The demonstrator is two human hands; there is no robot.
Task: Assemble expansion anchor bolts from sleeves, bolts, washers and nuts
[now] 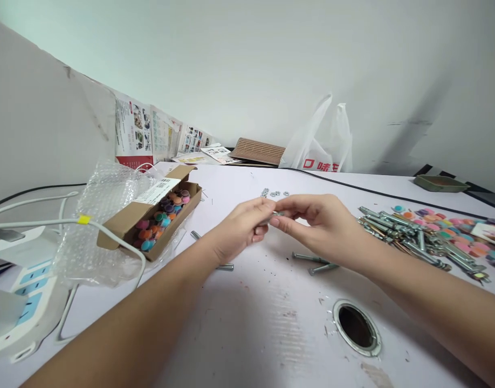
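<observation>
My left hand (247, 218) is closed around a silvery metal bolt (276, 213), of which only a small part shows between the fingers. At its right end, the thumb and fingertips of my right hand (312, 215) pinch it; whether a nut is in them is hidden. Several small nuts (275, 193) lie on the white table (247, 323) just beyond the hands. Two long bolts (312, 261) rest under my right wrist. Beneath my left forearm, more metal rods (226, 267) are partly covered.
At right lies a heap of metal bolts (417, 234) beside many colourful round-headed pieces (445, 226). An open cardboard box (178, 213) of similar pieces stands left, near bubble wrap (97, 231), cables and a power strip (29, 296). A round hole (357, 327) opens in the tabletop.
</observation>
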